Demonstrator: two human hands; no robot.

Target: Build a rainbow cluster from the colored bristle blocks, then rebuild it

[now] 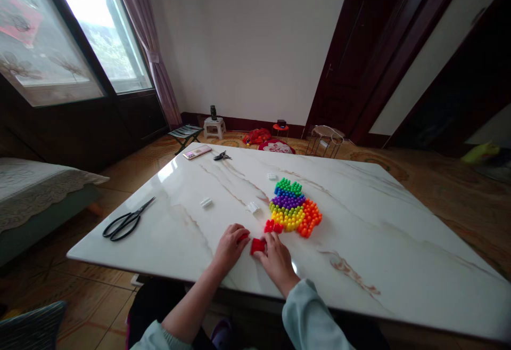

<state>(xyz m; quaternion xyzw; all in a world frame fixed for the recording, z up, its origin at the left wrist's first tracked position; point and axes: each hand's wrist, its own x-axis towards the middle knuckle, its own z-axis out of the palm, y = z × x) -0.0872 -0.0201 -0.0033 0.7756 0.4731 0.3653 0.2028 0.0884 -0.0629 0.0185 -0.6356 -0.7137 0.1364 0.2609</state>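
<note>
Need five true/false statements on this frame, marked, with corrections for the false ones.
1. The right hand holds a red block. True.
2. The black scissors lie right of the orange beads. False: they lie to the left.
3. The left hand is empty. False: a red piece shows in its fingers.
4. The purple beads lie between green and yellow ones. True.
5. The scissors are closer to the wall than the phone. False: the phone is closer.

no readable text, no legible labels, brands, numbers or signs
</note>
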